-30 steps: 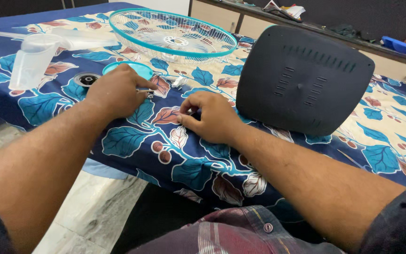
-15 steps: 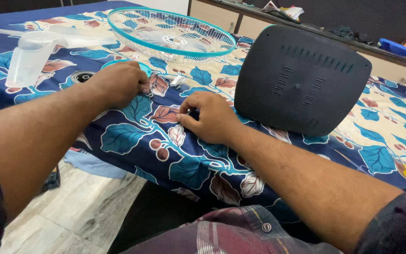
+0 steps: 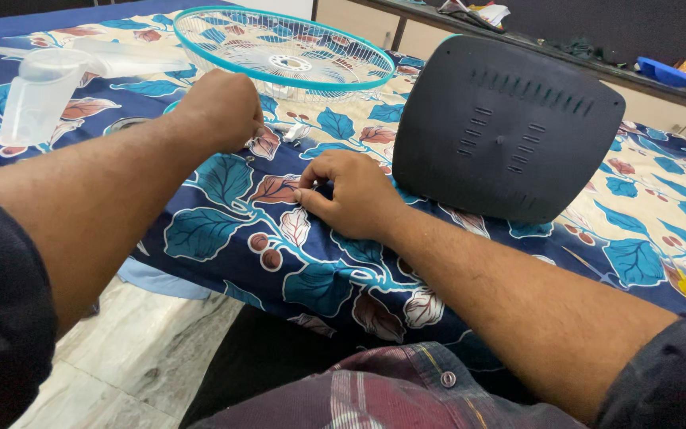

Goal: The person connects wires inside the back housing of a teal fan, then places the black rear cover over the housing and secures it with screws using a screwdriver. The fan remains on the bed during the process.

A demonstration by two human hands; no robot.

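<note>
My left hand (image 3: 220, 110) is curled into a fist just above the blue floral cloth (image 3: 200, 230), close to the near rim of a teal wire fan grille (image 3: 283, 49). Whatever its fingers may hold is hidden. A tiny screw-like piece (image 3: 249, 158) lies on the cloth right under it, and small white bits (image 3: 295, 131) lie beside it. My right hand (image 3: 351, 195) rests on the cloth with its fingers bent and fingertips pressed together, next to the left edge of a dark grey vented fan cover (image 3: 510, 127).
A translucent white fan blade part (image 3: 45, 99) lies at the far left of the cloth. A wooden shelf (image 3: 660, 91) with a blue tray (image 3: 668, 71) and clutter runs along the back. Pale tiled floor (image 3: 136, 357) shows below the cloth's near edge.
My left hand has shifted a little away from me toward the teal grille. My right hand has stayed in place on the cloth.
</note>
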